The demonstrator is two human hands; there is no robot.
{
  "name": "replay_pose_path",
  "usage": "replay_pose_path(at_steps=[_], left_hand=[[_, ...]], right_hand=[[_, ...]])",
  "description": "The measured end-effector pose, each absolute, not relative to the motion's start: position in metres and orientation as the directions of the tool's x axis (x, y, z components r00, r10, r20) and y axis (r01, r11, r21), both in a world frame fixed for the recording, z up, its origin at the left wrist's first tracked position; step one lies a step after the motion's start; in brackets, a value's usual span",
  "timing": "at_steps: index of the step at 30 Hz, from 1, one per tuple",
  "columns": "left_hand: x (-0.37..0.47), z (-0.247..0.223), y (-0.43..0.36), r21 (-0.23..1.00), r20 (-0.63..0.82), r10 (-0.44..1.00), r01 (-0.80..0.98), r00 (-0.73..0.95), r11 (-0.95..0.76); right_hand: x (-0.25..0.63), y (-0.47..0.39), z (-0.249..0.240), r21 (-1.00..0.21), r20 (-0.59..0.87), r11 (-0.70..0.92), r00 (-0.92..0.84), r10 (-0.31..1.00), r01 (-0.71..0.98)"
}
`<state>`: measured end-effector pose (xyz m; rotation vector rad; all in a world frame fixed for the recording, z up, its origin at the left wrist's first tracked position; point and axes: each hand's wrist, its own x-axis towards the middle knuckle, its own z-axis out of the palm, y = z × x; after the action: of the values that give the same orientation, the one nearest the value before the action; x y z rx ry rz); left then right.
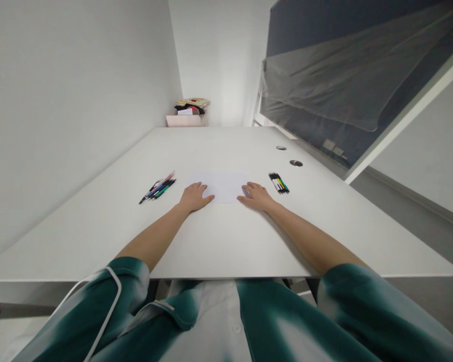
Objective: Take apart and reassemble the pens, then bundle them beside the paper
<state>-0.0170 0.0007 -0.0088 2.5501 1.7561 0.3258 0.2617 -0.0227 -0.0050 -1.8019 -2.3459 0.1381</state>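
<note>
A white sheet of paper (224,187) lies flat on the white table (219,241). My left hand (195,197) rests palm down on its left edge, thumb stretched toward the middle. On the right edge lies my right hand (255,196), also flat with its fingers apart. Neither hand grips anything. Left of my left hand is a loose bunch of pens (158,189) in black, blue, green and pink. Several markers (279,183) with black ends and white, yellow and green parts lie side by side, just right of my right hand.
At the table's far end stands a pale pink box (184,120) with folded items on top. Two round grommets (296,163) are set near the right edge. A wall runs along the left. A dark panel (324,75) with translucent sheeting rises at the right.
</note>
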Motion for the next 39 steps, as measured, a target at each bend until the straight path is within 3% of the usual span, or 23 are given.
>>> replay_pose_path(at_steps=[9, 14, 31, 39], left_hand=[[-0.012, -0.008, 0.002, 0.129, 0.119, 0.939, 0.933, 0.322, -0.336], [-0.013, -0.006, 0.006, 0.122, 0.08, 0.932, 0.925, 0.354, -0.361], [-0.024, -0.014, 0.006, 0.192, 0.193, 0.914, 0.899, 0.358, -0.393], [-0.039, -0.004, 0.012, 0.253, 0.298, 0.924, 0.914, 0.239, -0.317]], right_hand=[[0.26, -0.014, -0.008, -0.257, 0.054, 0.156, -0.147, 0.988, 0.954], [0.259, -0.017, -0.009, -0.247, 0.089, 0.177, -0.16, 0.983, 0.953], [0.262, -0.019, -0.008, -0.254, 0.102, 0.204, -0.183, 0.978, 0.945], [0.265, -0.016, -0.011, -0.321, 0.142, 0.201, -0.163, 0.976, 0.926]])
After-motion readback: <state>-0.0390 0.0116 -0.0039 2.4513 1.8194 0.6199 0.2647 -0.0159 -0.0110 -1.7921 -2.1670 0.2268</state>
